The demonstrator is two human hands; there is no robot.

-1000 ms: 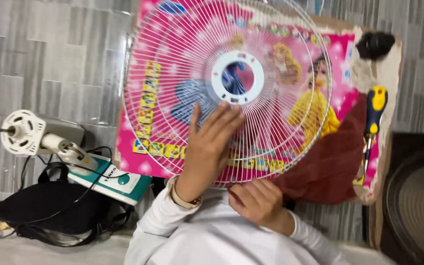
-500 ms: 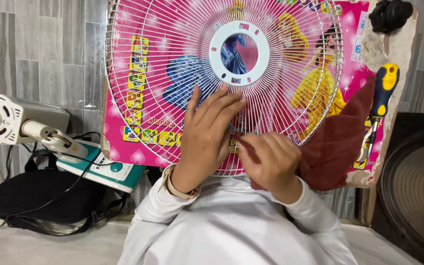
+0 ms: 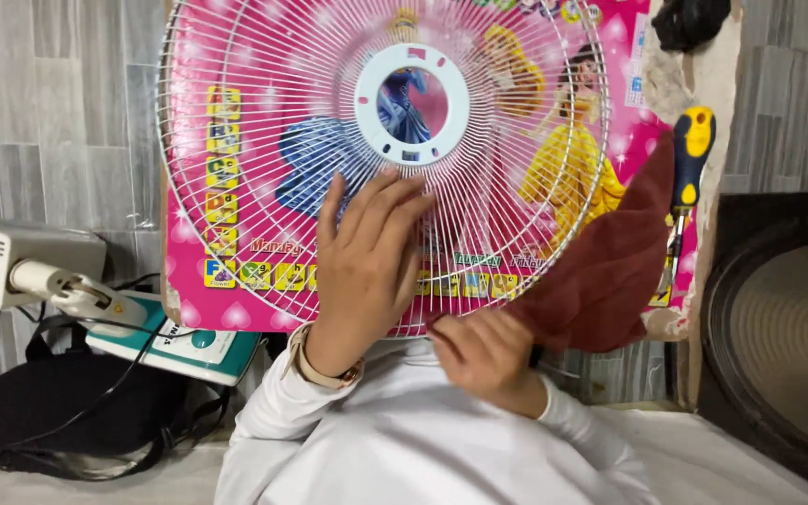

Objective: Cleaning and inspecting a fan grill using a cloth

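Observation:
A white wire fan grille (image 3: 235, 150) with a round white centre ring (image 3: 412, 105) lies over a pink cartoon poster board (image 3: 189, 56). My left hand (image 3: 362, 266) rests flat on the grille's lower middle, fingers spread and pointing at the ring, with a bracelet at the wrist. At the grille's lower rim, my right hand (image 3: 483, 351) grips a maroon cloth (image 3: 609, 257). The cloth spreads up and to the right, over the rim and the board. White sleeves cover both forearms.
A yellow and black screwdriver (image 3: 689, 178) lies on the board's right side, with a black object (image 3: 689, 21) above it. A fan motor and stand with a teal base (image 3: 179, 341) sits at left over a black bag (image 3: 49, 411) and cables. A dark round speaker (image 3: 787, 327) is at right.
The grille and board now fill more of the view. My right hand has risen to the grille's lower rim with the cloth. My left hand stays flat on the wires.

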